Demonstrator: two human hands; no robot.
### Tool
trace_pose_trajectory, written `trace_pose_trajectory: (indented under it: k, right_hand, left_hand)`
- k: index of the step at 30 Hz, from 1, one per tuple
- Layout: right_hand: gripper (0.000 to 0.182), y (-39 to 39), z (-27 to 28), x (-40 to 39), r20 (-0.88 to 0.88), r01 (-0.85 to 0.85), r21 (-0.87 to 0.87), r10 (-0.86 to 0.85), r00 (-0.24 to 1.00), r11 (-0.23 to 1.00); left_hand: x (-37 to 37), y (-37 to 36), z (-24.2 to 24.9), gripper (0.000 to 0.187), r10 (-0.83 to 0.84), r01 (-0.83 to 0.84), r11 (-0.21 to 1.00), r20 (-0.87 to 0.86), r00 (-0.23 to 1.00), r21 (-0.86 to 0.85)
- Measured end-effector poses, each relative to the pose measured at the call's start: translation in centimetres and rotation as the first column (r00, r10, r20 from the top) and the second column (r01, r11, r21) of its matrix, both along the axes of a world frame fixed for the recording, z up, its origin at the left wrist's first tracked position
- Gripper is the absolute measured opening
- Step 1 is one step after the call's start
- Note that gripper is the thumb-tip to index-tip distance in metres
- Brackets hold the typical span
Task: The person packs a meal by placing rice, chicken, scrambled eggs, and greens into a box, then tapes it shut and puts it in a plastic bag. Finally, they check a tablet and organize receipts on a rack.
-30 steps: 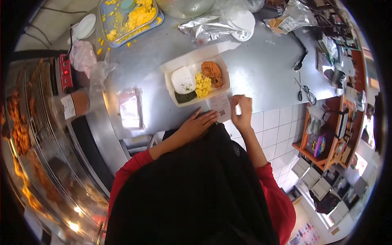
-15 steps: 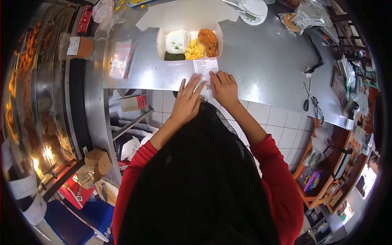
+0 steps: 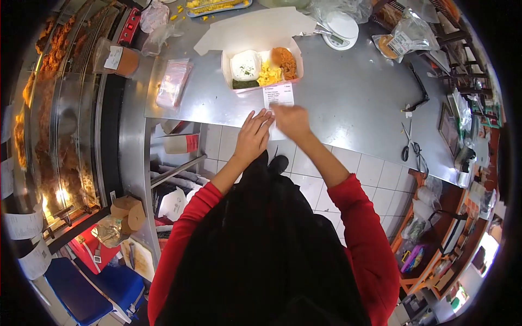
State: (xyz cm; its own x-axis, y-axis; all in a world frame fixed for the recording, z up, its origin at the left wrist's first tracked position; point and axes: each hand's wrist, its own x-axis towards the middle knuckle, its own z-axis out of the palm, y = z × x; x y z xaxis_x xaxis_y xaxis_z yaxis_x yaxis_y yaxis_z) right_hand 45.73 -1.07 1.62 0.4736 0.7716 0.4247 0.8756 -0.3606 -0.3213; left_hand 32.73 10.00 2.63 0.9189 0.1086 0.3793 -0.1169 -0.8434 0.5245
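A printed paper receipt (image 3: 278,95) lies at the front edge of the steel table, its top against an open takeaway box (image 3: 224,68). My left hand (image 3: 253,135) rests on the lower left of the receipt, fingers stretched out and lying flat. Across its lower right, my right hand (image 3: 292,122) is closed with the fingers curled in at the paper; motion blurs them. Inside the box are white rice (image 3: 246,65) with green flecks, dark green chopped greens (image 3: 244,85), yellow scrambled egg (image 3: 269,75) and reddish-brown fried chicken (image 3: 285,62). The box lid (image 3: 258,30) is folded back.
A pack of plastic bags (image 3: 174,84) lies left on the steel table (image 3: 348,98). A white kitchen scale (image 3: 341,30) and a bagged bun (image 3: 394,43) stand at the back. Scissors (image 3: 406,144) lie near the right edge. A glass food warmer (image 3: 60,136) is at far left.
My right hand has shifted and turned over the receipt, now blurred. My left hand stays on the paper. The whole view has moved slightly, so the table appears lower and further right.
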Motion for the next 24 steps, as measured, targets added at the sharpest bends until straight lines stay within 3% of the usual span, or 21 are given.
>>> trace_pose_trajectory:
  k: [1, 4, 6, 8, 9, 10, 11, 13, 14, 16, 17, 18, 19, 20, 22, 24]
  right_hand:
    - [0.015, -0.2, 0.2, -0.7, 0.06, 0.04, 0.021, -0.041, 0.997, 0.999]
    - [0.007, -1.1, 1.8, 1.4, -0.099, 0.461, -0.081, -0.468, 0.878, 0.884]
    - [0.007, -1.5, 4.5, 3.5, -0.517, 0.634, 0.152, -0.486, 0.705, 0.758]
    - [0.011, -1.3, 7.3, 5.6, -0.55, 0.654, 0.351, -0.418, 0.723, 0.67]
    - [0.012, -0.4, 8.6, 7.0, -0.472, 0.608, 0.445, -0.405, 0.783, 0.657]
    - [0.013, 1.1, 9.7, 9.0, -0.385, 0.55, 0.531, -0.394, 0.835, 0.645]
    - [0.014, 2.3, 10.2, 10.4, -0.307, 0.496, 0.541, -0.389, 0.868, 0.679]
    - [0.016, 4.6, 11.0, 13.1, -0.163, 0.403, 0.476, -0.372, 0.914, 0.781]
    - [0.017, 5.3, 11.2, 14.2, -0.098, 0.37, 0.395, -0.362, 0.927, 0.841]
    - [0.022, 5.7, 10.4, 15.8, -0.137, 0.285, 0.45, -0.25, 0.959, 0.846]
    - [0.022, 6.1, 10.0, 15.8, -0.405, 0.306, 0.488, -0.098, 0.909, 0.818]
    - [0.022, 6.8, 9.4, 15.1, -0.623, 0.338, 0.52, 0.077, 0.779, 0.784]
    - [0.019, 7.6, 8.2, 14.2, -0.746, 0.429, 0.516, 0.143, 0.65, 0.741]
    - [0.018, 8.7, 7.5, 13.2, -0.835, 0.516, 0.496, 0.221, 0.503, 0.698]
    - [0.031, 11.4, 9.3, 11.4, -0.859, 0.691, 0.439, 0.044, 0.51, 0.575]
    - [0.041, 12.8, 7.1, 11.8, -0.624, 0.538, 0.606, -0.07, 0.778, 0.586]
  left_hand:
    - [0.1, -0.1, 0.1, 0.043, 0.004, -0.004, 1.0, -0.001, 1.0, -0.009]
    - [0.1, 0.2, 0.8, 0.044, -0.012, 0.01, 0.999, -0.037, 0.999, -0.052]
    - [0.4, 1.4, 1.6, 0.039, -0.022, 0.023, 0.997, 0.016, 1.0, -0.071]
    - [1.1, 4.0, 2.1, 0.037, -0.029, 0.04, 0.995, 0.115, 0.993, -0.095]
    - [2.2, 4.9, 3.6, 0.033, 0.194, -0.186, 0.981, 0.222, 0.955, -0.059]
    - [3.8, 6.4, 5.5, 0.038, 0.298, -0.263, 0.953, 0.321, 0.899, -0.148]
    - [5.3, 7.9, 7.0, 0.044, 0.5, -0.471, 0.866, 0.267, 0.824, -0.17]
    - [8.8, 11.3, 10.8, 0.056, 0.614, -0.548, 0.786, 0.249, 0.749, -0.287]
    - [9.7, 13.4, 10.9, 0.053, 0.588, -0.595, 0.802, 0.237, 0.773, -0.048]
    - [10.7, 19.1, 7.6, 0.044, 0.276, -0.263, 0.96, 0.148, 0.95, -0.097]
    - [11.4, 20.2, 6.3, 0.041, 0.186, -0.182, 0.862, -0.039, 0.982, -0.472]
    - [12.1, 19.8, 6.2, 0.042, 0.126, -0.15, 0.765, -0.083, 0.989, -0.627]
    - [12.9, 19.5, 6.2, 0.043, 0.075, -0.139, 0.636, -0.119, 0.99, -0.759]
    - [13.5, 17.5, 6.8, 0.046, 0.146, -0.139, 0.646, -0.057, 0.988, -0.751]
    - [14.2, 14.3, 7.7, 0.055, 0.289, -0.146, 0.651, 0.066, 0.955, -0.745]
    - [15.2, 13.5, 4.0, 0.055, 0.367, -0.113, 0.403, 0.047, 0.929, -0.908]
